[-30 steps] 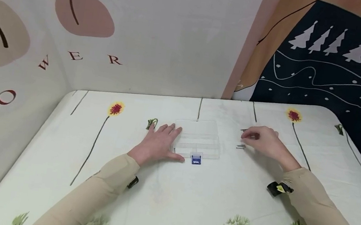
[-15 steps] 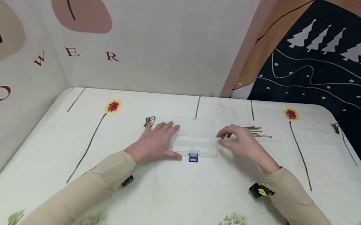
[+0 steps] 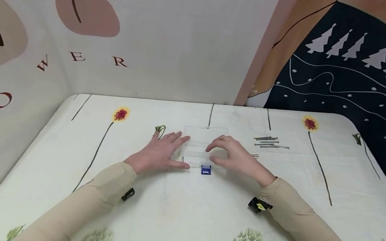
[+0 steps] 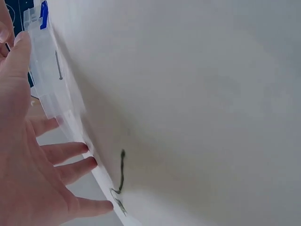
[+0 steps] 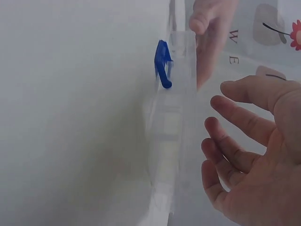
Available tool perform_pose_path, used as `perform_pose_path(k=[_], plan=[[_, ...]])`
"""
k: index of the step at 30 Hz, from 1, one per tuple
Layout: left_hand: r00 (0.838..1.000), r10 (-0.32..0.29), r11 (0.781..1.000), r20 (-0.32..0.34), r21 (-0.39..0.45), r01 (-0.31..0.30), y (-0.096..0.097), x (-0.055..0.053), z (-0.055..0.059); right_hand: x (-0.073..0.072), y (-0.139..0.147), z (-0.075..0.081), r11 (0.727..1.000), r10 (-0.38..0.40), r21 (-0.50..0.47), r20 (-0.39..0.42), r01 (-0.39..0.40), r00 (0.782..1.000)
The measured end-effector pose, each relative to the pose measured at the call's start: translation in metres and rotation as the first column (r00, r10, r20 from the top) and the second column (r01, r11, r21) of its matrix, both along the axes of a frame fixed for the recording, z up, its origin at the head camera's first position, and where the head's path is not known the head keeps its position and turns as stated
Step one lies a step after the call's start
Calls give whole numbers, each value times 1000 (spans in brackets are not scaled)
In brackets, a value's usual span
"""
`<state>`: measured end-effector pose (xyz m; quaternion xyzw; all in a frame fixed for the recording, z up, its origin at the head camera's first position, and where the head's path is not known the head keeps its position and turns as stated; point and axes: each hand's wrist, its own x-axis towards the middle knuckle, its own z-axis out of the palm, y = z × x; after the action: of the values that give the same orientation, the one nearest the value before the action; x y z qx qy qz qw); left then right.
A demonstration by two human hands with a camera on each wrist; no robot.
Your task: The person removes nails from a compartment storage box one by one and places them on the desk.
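A clear plastic compartment box [image 3: 205,134] lies open on the table, its blue latch [image 3: 206,170] facing me. My left hand [image 3: 157,151] rests at its left side, fingers spread, with the thumb by the front corner. One nail [image 4: 59,66] shows through the box's left end in the left wrist view. Over the right part of the box hovers my right hand [image 3: 234,156], fingers loosely bent. In the right wrist view, thumb and index fingertips are apart and nothing shows between them. Several nails [image 3: 267,142] lie to the right of the box.
A few more nails [image 3: 255,156] lie just beyond my right wrist, partly hidden by the hand. The white tablecloth [image 3: 165,222] has printed flowers. A pale wall cloth [image 3: 172,52] hangs behind the table, and a dark tree-print cloth [image 3: 351,88] hangs at the right.
My right hand has moved left from the nails to over the box, and its finger and thumb have parted. My left hand stays at the box's left side.
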<state>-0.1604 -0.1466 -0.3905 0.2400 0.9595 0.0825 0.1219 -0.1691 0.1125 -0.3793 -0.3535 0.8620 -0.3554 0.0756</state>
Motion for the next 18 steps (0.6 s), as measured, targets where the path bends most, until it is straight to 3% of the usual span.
perform_pose_path(k=[7,18], plan=[[1000,-15,999,16,41,15,-4,0,-2,3,-14,-2,1000,26,9,37,-26,999],[1000,-31,997,3,72,31,-4,-1,-1,4,-37,-11,996,78,46,-13,-77,997]])
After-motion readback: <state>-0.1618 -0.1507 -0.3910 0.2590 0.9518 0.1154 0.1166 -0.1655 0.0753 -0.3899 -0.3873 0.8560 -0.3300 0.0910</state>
